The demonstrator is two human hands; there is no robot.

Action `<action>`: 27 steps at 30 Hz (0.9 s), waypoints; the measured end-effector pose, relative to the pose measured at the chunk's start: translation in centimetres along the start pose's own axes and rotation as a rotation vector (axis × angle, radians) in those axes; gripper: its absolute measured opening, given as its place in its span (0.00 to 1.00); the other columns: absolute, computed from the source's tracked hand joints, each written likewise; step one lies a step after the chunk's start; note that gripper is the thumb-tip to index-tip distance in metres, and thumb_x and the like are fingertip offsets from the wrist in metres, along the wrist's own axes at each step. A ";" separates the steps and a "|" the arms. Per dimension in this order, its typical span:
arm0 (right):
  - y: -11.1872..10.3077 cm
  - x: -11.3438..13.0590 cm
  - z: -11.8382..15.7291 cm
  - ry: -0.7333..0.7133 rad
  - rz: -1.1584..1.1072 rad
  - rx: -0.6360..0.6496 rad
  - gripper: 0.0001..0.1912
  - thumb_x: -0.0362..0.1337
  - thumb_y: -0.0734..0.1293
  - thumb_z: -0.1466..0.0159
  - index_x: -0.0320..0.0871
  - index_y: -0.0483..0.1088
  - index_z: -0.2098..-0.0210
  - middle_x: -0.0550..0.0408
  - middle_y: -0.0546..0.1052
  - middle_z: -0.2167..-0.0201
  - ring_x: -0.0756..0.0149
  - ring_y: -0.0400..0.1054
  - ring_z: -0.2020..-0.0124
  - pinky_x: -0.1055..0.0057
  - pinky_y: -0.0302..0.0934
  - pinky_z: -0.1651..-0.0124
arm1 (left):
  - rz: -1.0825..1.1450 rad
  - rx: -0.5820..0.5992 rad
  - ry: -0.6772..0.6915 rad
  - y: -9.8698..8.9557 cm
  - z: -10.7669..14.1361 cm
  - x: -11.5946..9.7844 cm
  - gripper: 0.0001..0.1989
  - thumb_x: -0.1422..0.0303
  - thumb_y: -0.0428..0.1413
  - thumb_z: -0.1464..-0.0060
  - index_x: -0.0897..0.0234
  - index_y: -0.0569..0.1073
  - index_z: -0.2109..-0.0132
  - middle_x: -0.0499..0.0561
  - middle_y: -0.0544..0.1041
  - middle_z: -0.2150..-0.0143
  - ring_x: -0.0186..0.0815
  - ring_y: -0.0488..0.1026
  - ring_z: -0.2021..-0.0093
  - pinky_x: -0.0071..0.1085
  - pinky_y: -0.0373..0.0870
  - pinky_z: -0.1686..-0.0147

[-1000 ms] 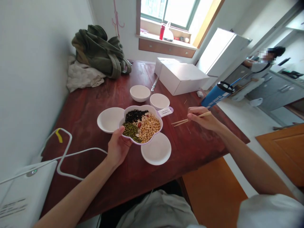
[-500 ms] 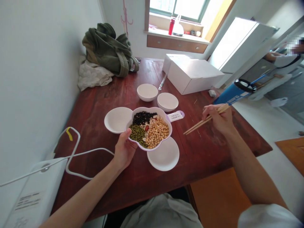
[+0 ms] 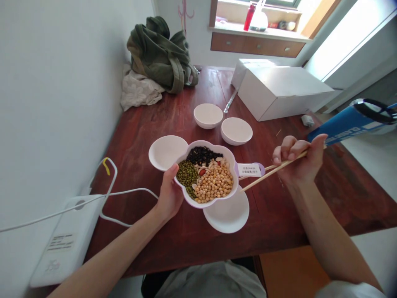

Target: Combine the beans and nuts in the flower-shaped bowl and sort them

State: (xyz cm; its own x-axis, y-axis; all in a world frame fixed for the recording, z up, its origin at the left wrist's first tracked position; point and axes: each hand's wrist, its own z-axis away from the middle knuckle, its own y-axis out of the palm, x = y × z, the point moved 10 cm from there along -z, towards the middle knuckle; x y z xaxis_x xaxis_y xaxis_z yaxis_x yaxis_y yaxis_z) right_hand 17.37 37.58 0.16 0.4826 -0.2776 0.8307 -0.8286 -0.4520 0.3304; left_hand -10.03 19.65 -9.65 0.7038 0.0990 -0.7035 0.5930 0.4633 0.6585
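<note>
My left hand (image 3: 170,192) grips the left edge of a scalloped bowl (image 3: 235,188) with a short labelled handle on its right. Inside lie black beans (image 3: 204,155), green beans (image 3: 186,176), yellow beans (image 3: 215,182) and some peanuts. My right hand (image 3: 299,159) is closed round a pair of wooden chopsticks (image 3: 263,177), whose tips are beside the bowl's right edge, one passing by the handle. A white dish (image 3: 229,215) is partly hidden below the bowl. Another white bowl (image 3: 166,152) stands to its left, and two more, a far one (image 3: 207,116) and a right one (image 3: 236,130), stand behind.
A white box (image 3: 282,93) and a blue bottle (image 3: 347,122) stand at the right. A green bag (image 3: 159,56) lies at the back left. White cables and a white device (image 3: 66,244) are by the left wall.
The chopsticks have moved left, their tips now close to the scalloped bowl, and my right hand has turned. The view has shifted, so the table things appear further right.
</note>
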 end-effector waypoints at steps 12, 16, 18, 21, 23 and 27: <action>-0.4 -4.6 1.9 0.494 -0.078 0.009 0.26 0.60 0.74 0.30 0.50 0.66 0.72 0.71 0.50 0.87 0.74 0.36 0.90 0.74 0.35 0.89 | 0.023 -0.007 0.020 1.2 0.0 -0.8 0.21 0.52 0.74 0.49 0.59 0.85 0.53 0.51 0.89 0.48 0.59 0.78 0.33 0.49 0.79 0.33; 2.3 -5.1 4.4 0.738 -0.003 0.329 0.29 0.64 0.73 0.31 0.47 0.67 0.72 0.70 0.55 0.89 0.77 0.40 0.92 0.77 0.39 0.91 | -0.017 0.008 0.025 1.5 0.2 -0.8 0.23 0.49 0.74 0.50 0.56 0.85 0.52 0.50 0.89 0.47 0.60 0.77 0.31 0.52 0.80 0.34; 4.2 -5.4 6.3 0.827 -0.019 0.491 0.29 0.65 0.73 0.31 0.45 0.72 0.70 0.69 0.57 0.88 0.78 0.41 0.91 0.79 0.42 0.90 | -0.032 0.015 0.023 1.6 0.3 -0.8 0.23 0.48 0.74 0.51 0.56 0.85 0.52 0.50 0.89 0.47 0.60 0.76 0.30 0.52 0.81 0.35; 6.2 -5.6 8.2 0.881 -0.075 0.616 0.31 0.64 0.74 0.33 0.40 0.77 0.68 0.67 0.60 0.87 0.80 0.42 0.90 0.81 0.42 0.90 | -0.039 0.027 0.010 1.7 0.3 -0.6 0.24 0.47 0.74 0.52 0.55 0.85 0.52 0.50 0.88 0.47 0.61 0.76 0.29 0.51 0.82 0.36; 7.0 -5.5 8.7 0.876 -0.117 0.660 0.32 0.65 0.75 0.34 0.38 0.80 0.67 0.66 0.62 0.87 0.80 0.44 0.89 0.82 0.42 0.89 | -0.040 0.030 0.004 1.7 0.4 -0.4 0.25 0.46 0.74 0.52 0.55 0.85 0.53 0.50 0.88 0.47 0.62 0.76 0.29 0.51 0.82 0.36; 7.4 -5.4 9.4 0.902 -0.127 0.721 0.30 0.61 0.79 0.37 0.36 0.79 0.70 0.62 0.69 0.84 0.82 0.48 0.89 0.83 0.43 0.89 | -0.045 0.049 -0.006 1.9 0.4 -0.1 0.25 0.45 0.74 0.51 0.56 0.85 0.52 0.51 0.88 0.46 0.62 0.75 0.29 0.51 0.82 0.36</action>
State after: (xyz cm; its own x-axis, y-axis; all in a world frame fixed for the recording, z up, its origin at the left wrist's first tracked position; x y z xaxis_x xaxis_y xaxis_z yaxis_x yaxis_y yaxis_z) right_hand 11.32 27.76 -6.11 -0.0668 0.3780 0.9234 -0.2952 -0.8915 0.3436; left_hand -8.82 20.18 -8.24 0.6782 0.0732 -0.7313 0.6427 0.4234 0.6385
